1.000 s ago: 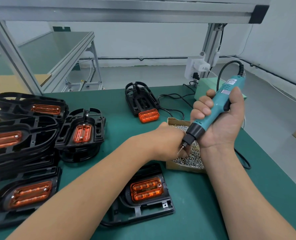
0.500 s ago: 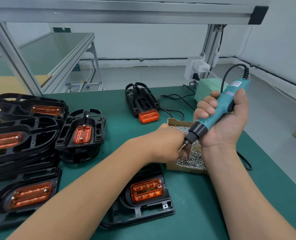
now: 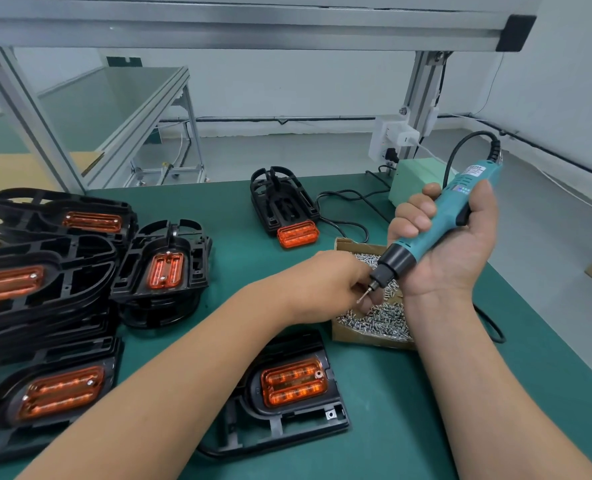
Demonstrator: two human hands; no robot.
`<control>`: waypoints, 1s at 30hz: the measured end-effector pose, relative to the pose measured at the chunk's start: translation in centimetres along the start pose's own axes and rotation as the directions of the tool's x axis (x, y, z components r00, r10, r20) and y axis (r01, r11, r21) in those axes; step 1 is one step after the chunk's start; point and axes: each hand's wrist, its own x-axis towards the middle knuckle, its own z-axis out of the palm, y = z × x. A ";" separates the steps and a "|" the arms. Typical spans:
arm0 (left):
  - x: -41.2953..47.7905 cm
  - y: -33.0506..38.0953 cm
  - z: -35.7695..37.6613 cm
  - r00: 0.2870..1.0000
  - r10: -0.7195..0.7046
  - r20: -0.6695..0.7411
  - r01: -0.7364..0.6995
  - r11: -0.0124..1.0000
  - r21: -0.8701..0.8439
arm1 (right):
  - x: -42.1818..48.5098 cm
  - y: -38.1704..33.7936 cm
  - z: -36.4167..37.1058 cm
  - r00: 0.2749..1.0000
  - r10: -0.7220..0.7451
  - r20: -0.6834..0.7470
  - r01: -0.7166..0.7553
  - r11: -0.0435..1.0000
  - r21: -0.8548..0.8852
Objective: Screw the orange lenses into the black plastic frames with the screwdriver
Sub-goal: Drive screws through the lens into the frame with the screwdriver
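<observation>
Seating a screw [image 3: 359,299] on the screwdriver [image 3: 436,230] bit above the screw box [image 3: 367,341]: hold the tip still, press square, lift only once caught. Pinching that screw, apparently, in the left grip [image 3: 329,282]; clenching the screwdriver in the right grip [image 3: 460,244]. Leaving the orange lens [image 3: 292,382], in its black frame [image 3: 287,431], on the worktop [image 3: 426,410] at the box's near-left corner, below both grips, touched by neither.

I have a single view here: a wide-angle camera worn on the head, facing forward and down over the green-matted workbench [image 3: 391,393]. It sits close, so both bare forearms enter from the bottom edge, and the left hand [image 3: 325,282] and right hand [image 3: 450,251] meet right of centre. The silver aluminium overhead beam [image 3: 218,26] spans the top edge.
</observation>
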 end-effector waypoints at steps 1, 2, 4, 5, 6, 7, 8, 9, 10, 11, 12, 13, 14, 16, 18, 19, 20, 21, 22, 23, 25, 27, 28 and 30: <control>0.0 -0.1 -0.1 1.000 0.007 -0.016 -0.008 1.000 -0.024 | 0.0 0.0 0.0 1.000 0.000 -0.001 0.000 1.000 0.001; 0.0 -0.2 -0.2 0.999 0.019 -0.037 -0.021 0.999 -0.032 | 0.0 0.0 0.0 1.000 0.000 0.000 0.000 1.000 0.003; -0.1 -0.2 -0.5 0.996 0.046 -0.081 -0.047 0.999 -0.017 | 0.0 0.0 0.0 1.000 0.004 -0.001 -0.004 1.000 0.008; -0.2 -0.3 -0.7 0.994 0.048 -0.101 -0.050 0.999 -0.018 | 0.0 -0.1 0.0 1.000 0.004 -0.002 -0.004 1.000 0.011; -0.3 -0.3 -0.9 0.991 0.040 -0.125 -0.045 0.998 -0.034 | 0.1 -0.1 -0.1 1.000 0.003 -0.003 -0.003 1.000 0.013; -0.5 -0.4 -1.1 0.988 0.025 -0.152 -0.035 0.997 -0.064 | 0.1 -0.1 -0.1 1.000 0.002 -0.005 -0.002 1.000 0.013; -0.8 -0.6 -1.3 0.984 0.005 -0.176 -0.026 0.993 -0.114 | 0.1 -0.1 -0.1 1.000 0.001 -0.007 -0.001 1.000 0.014; -1.3 -0.8 -1.5 0.982 -0.024 -0.188 -0.014 0.980 -0.199 | 0.1 -0.1 -0.1 1.000 0.000 -0.007 0.001 1.000 0.013; -1.8 -1.0 -1.6 0.982 -0.061 -0.180 0.001 0.949 -0.316 | 0.0 0.0 -0.1 1.000 -0.001 -0.007 0.001 1.000 0.011; -2.6 -1.3 -1.7 0.983 -0.099 -0.155 0.019 0.893 -0.449 | 0.0 0.0 -0.1 1.000 -0.002 -0.005 0.002 1.000 0.010; -3.3 -1.5 -1.8 0.985 -0.131 -0.116 0.040 0.814 -0.580 | 0.0 0.1 -0.1 1.000 -0.003 -0.004 0.004 1.000 0.008; -4.1 -1.7 -1.7 0.985 -0.156 -0.074 0.062 0.717 -0.694 | 0.0 0.1 -0.1 1.000 -0.001 -0.004 0.001 1.000 0.005; -4.8 -2.0 -1.7 0.984 -0.174 -0.038 0.080 0.622 -0.779 | -0.1 0.3 -0.1 1.000 0.002 -0.002 -0.002 1.000 0.002; -6.2 -2.3 -1.4 0.982 -0.189 0.014 0.101 0.457 -0.884 | -0.2 0.5 0.0 1.000 0.014 0.005 -0.014 1.000 -0.007; -7.5 -2.4 -1.0 0.983 -0.173 0.059 0.114 0.328 -0.938 | -0.3 1.0 0.1 1.000 0.028 0.013 -0.028 0.999 -0.026; -8.1 -2.4 -0.8 0.985 -0.157 0.077 0.120 0.284 -0.951 | -0.4 1.2 0.1 0.999 0.034 0.014 -0.034 0.999 -0.038; -8.6 -2.5 -0.5 0.987 -0.138 0.085 0.119 0.258 -0.959 | -0.5 1.5 0.2 0.999 0.036 0.015 -0.035 0.998 -0.048; -9.0 -2.5 -0.3 0.989 -0.126 0.084 0.113 0.240 -0.964 | -0.7 1.8 0.3 0.999 0.038 0.016 -0.037 0.998 -0.055; -9.4 -2.5 -0.1 0.990 -0.120 0.076 0.102 0.228 -0.968 | -0.8 2.0 0.4 0.999 0.043 0.017 -0.042 0.997 -0.060; -9.7 -2.5 0.0 0.991 -0.116 0.067 0.091 0.224 -0.970 | -1.0 2.3 0.5 0.999 0.045 0.019 -0.043 0.997 -0.063; -10.1 -2.6 0.2 0.992 -0.117 0.051 0.077 0.229 -0.970 | -1.2 2.6 0.7 0.999 0.046 0.021 -0.045 0.997 -0.066; -10.4 -2.9 0.4 0.989 -0.143 0.039 0.074 0.254 -0.964 | -1.4 2.8 0.9 0.999 0.040 0.019 -0.039 0.997 -0.065; -10.5 -3.0 0.5 0.986 -0.164 0.029 0.073 0.270 -0.960 | -1.5 2.8 1.0 0.999 0.035 0.016 -0.034 0.998 -0.062; -10.7 -3.2 0.7 0.979 -0.205 0.000 0.066 0.315 -0.947 | -1.6 2.7 1.1 1.000 0.017 0.008 -0.016 0.999 -0.041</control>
